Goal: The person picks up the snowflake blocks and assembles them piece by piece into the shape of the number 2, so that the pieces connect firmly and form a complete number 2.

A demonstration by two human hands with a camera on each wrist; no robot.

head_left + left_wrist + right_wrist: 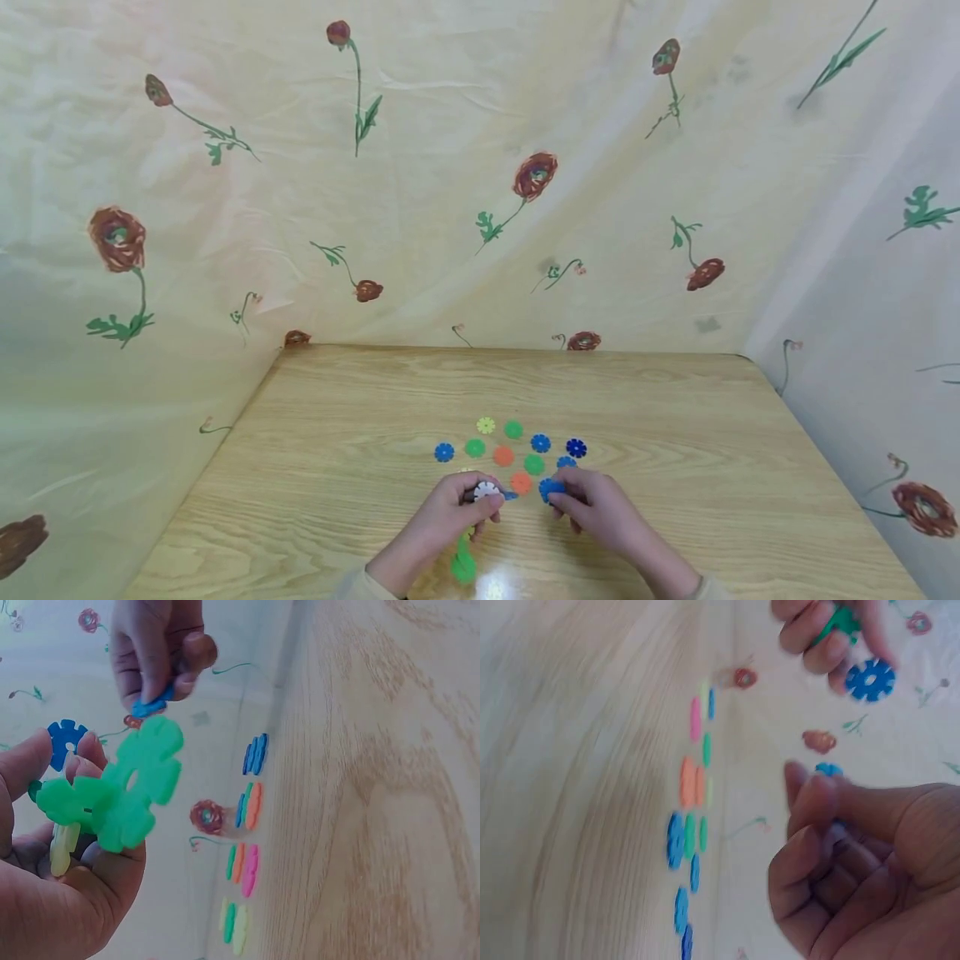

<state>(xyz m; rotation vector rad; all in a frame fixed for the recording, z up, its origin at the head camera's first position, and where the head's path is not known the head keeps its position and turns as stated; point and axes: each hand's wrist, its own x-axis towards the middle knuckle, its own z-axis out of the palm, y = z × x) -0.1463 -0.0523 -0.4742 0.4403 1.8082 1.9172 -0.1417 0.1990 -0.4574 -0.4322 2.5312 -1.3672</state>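
Note:
My left hand (438,518) holds a cluster of notched plastic snowflake discs. In the left wrist view, a large green disc (154,761) is joined to another green disc (71,802), with a pale yellow disc (63,849) below and a blue disc (66,742) at the fingertips. A disc that looks white (487,492) shows at the thumb in the head view. My right hand (596,504) pinches a single blue disc (550,490) between thumb and fingers. That disc is apart from the cluster; the right fingers partly hide it.
Loose discs lie flat on the wooden table (337,467) beyond the hands: an orange disc (503,456), a green disc (475,447), a yellow disc (486,425), a dark blue disc (576,447) and several more. A flowered cloth (450,167) hangs behind and at both sides.

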